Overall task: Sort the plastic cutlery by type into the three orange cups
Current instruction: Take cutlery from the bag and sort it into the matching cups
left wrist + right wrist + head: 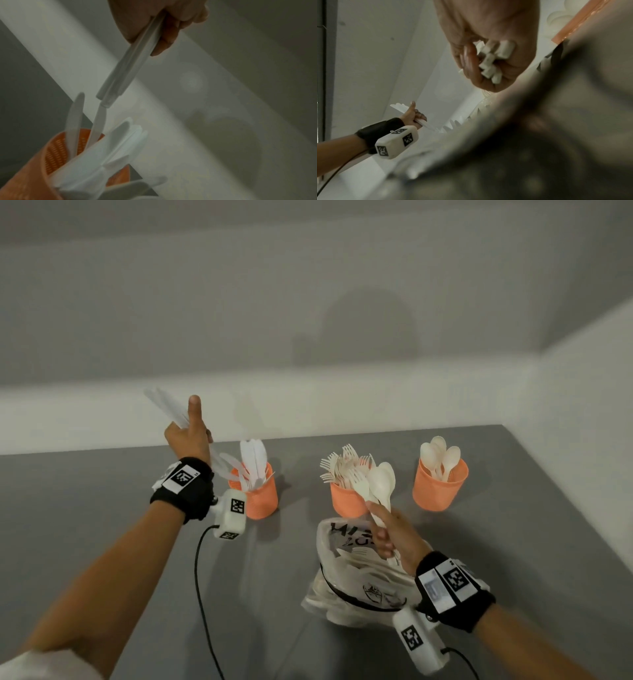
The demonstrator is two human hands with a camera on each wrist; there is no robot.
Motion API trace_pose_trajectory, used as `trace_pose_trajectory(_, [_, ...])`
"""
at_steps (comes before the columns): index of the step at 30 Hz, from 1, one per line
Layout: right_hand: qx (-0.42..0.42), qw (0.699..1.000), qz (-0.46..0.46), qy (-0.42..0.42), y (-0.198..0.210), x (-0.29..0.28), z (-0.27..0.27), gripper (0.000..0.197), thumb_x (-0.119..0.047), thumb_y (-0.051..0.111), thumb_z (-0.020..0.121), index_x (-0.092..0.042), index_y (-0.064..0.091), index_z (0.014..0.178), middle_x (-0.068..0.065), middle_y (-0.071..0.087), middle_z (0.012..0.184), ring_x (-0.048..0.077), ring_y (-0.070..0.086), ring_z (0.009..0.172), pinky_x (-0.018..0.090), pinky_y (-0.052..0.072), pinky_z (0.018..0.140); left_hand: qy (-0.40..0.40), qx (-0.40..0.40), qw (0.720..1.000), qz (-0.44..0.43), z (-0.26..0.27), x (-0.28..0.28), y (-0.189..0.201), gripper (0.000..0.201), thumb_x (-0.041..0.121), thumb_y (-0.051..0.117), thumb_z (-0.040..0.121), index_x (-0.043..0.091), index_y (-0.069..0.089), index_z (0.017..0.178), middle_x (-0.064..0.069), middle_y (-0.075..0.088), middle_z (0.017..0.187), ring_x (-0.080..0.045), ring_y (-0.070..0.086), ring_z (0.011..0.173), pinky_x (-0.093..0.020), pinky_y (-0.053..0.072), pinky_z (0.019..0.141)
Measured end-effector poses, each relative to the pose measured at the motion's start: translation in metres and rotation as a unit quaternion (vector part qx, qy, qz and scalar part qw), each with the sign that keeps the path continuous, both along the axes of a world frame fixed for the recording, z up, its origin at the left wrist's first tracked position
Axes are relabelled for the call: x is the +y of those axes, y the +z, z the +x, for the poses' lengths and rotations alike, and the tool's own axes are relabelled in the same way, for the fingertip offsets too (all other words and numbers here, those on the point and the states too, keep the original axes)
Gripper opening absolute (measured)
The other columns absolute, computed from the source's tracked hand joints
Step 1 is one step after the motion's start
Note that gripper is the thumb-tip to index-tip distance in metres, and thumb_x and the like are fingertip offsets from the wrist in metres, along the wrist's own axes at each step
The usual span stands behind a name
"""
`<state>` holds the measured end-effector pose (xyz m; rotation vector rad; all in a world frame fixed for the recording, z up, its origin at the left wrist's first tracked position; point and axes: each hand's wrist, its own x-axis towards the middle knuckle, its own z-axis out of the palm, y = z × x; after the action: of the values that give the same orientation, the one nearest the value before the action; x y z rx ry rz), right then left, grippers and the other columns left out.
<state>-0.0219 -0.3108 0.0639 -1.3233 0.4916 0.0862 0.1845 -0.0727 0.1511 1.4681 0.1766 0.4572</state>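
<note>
Three orange cups stand in a row on the grey table: the left cup (258, 498) holds white knives, the middle cup (346, 501) holds forks, the right cup (438, 486) holds spoons. My left hand (190, 436) is raised above and left of the knife cup, thumb up, gripping a bundle of white knives (123, 70) whose lower ends point down at that cup (29, 169). My right hand (390, 537) grips a mixed bunch of spoons and a fork (375, 486) in front of the fork cup; their handle ends (494, 59) show in my fist.
A clear plastic bag (356, 580) with several more pieces of cutlery lies under my right hand. Black cables (202, 594) run from both wrist cameras across the table. White walls border the table at the back and right.
</note>
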Motion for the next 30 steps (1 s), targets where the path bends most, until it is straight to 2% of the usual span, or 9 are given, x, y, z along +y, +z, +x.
trace_pose_trajectory(3, [0.001,0.999,-0.033,-0.012,-0.002,-0.002,-0.002,0.033,-0.03,0.051,0.093,-0.017,0.039,0.066,-0.008,0.026,0.042,0.006,0.019,0.033,0.016,0.017,0.035,-0.017,0.009,0.999,0.034,0.013,-0.005,-0.018,0.048,0.048,0.057,0.085,0.015,0.041,0.054,-0.003,0.043,0.046,-0.009,0.042,0.04,-0.021,0.04,0.048])
trace_pose_trajectory(8, [0.005,0.998,-0.049,-0.028,-0.009,-0.001,0.0,0.043,-0.034,0.054,0.091,-0.017,0.033,0.058,-0.006,0.024,0.042,0.008,0.018,0.035,0.017,0.018,0.037,-0.054,0.02,0.996,0.061,0.024,-0.008,-0.054,0.048,0.042,0.059,0.086,0.012,0.046,0.052,0.011,0.049,0.033,-0.001,0.044,0.034,-0.012,0.042,0.046])
trace_pose_trajectory(11, [-0.001,0.998,-0.053,-0.032,-0.011,0.003,0.001,0.044,-0.033,0.052,0.093,-0.016,0.032,0.057,-0.008,0.025,0.039,0.007,0.02,0.033,0.017,0.02,0.037,-0.062,0.031,0.996,0.061,0.026,-0.007,-0.071,0.04,0.04,0.062,0.085,0.014,0.052,0.055,0.008,0.054,0.038,-0.001,0.048,0.038,-0.018,0.046,0.054])
trace_pose_trajectory(15, [0.001,0.997,-0.067,-0.031,-0.013,0.007,0.003,0.043,-0.03,0.051,0.094,-0.015,0.034,0.058,-0.01,0.027,0.037,0.006,0.022,0.032,0.018,0.022,0.037,-0.085,0.027,0.987,0.133,0.028,-0.005,-0.085,0.023,0.027,0.062,0.086,0.007,0.059,0.074,-0.003,0.057,0.058,-0.004,0.054,0.047,-0.022,0.048,0.059])
trace_pose_trajectory(19, [-0.02,0.997,-0.068,-0.033,-0.013,0.008,0.002,0.043,-0.028,0.05,0.094,-0.015,0.036,0.056,-0.009,0.027,0.038,0.007,0.024,0.033,0.019,0.026,0.038,-0.108,0.03,0.975,0.192,0.029,-0.003,-0.092,0.01,0.019,0.054,0.091,0.016,0.052,0.081,-0.003,0.056,0.061,-0.01,0.055,0.053,-0.022,0.045,0.059])
trace_pose_trajectory(21, [-0.02,0.997,-0.066,-0.041,-0.014,0.008,0.002,0.042,-0.029,0.051,0.094,-0.015,0.036,0.057,-0.008,0.028,0.038,0.008,0.025,0.033,0.02,0.027,0.038,-0.108,0.029,0.969,0.219,0.029,-0.001,-0.094,0.009,0.02,0.048,0.094,0.013,0.05,0.089,-0.008,0.057,0.063,-0.016,0.056,0.057,-0.026,0.046,0.062])
trace_pose_trajectory(25, [-0.02,0.996,-0.068,-0.048,-0.014,0.009,0.002,0.043,-0.029,0.052,0.093,-0.014,0.036,0.057,-0.007,0.029,0.038,0.008,0.026,0.033,0.02,0.028,0.039,-0.092,0.011,0.966,0.242,0.03,0.001,-0.097,0.015,0.017,0.049,0.093,0.009,0.052,0.105,-0.013,0.058,0.083,-0.021,0.056,0.07,-0.032,0.046,0.075])
trace_pose_trajectory(28, [-0.02,0.996,-0.074,-0.044,-0.014,0.01,0.002,0.043,-0.03,0.051,0.093,-0.014,0.037,0.057,-0.007,0.031,0.039,0.008,0.028,0.033,0.021,0.029,0.039,-0.1,-0.036,0.943,0.315,0.026,0.002,-0.094,0.029,0.0,0.043,0.09,0.005,0.052,0.118,-0.01,0.055,0.087,-0.021,0.052,0.081,-0.03,0.042,0.077])
trace_pose_trajectory(30, [-0.021,0.996,-0.082,-0.04,-0.013,0.012,0.002,0.043,-0.031,0.05,0.094,-0.014,0.037,0.057,-0.007,0.032,0.039,0.007,0.029,0.033,0.021,0.029,0.039,-0.117,-0.054,0.92,0.369,0.023,0.002,-0.092,0.033,-0.006,0.039,0.088,0.001,0.057,0.115,-0.017,0.061,0.096,-0.026,0.057,0.088,-0.029,0.042,0.081])
